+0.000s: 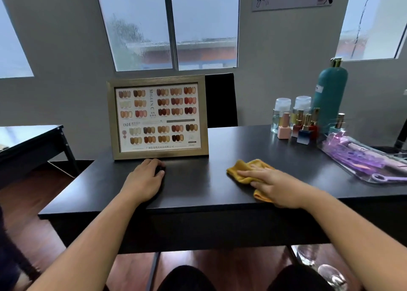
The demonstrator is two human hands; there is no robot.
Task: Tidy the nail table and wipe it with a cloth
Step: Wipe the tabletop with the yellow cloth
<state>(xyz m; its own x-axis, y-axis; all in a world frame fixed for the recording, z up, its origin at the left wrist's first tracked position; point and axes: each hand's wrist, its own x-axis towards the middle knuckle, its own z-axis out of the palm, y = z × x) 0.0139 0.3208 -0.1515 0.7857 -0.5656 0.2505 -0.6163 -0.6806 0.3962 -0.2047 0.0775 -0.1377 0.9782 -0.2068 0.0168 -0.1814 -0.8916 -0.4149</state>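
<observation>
A person's right hand [271, 181] lies flat, fingers straight and close together, pressing a yellow cloth [240, 167] onto the dark nail table [193, 189]. The left hand [143, 180] rests to its left with fingers curled; whether it holds anything is unclear. Beyond the left hand stands a framed colour chart [158, 116]. Beyond the right hand, polish bottles [304, 127] and a clear tray [352, 169] look already grouped. Wiping seems under way, not finished.
</observation>
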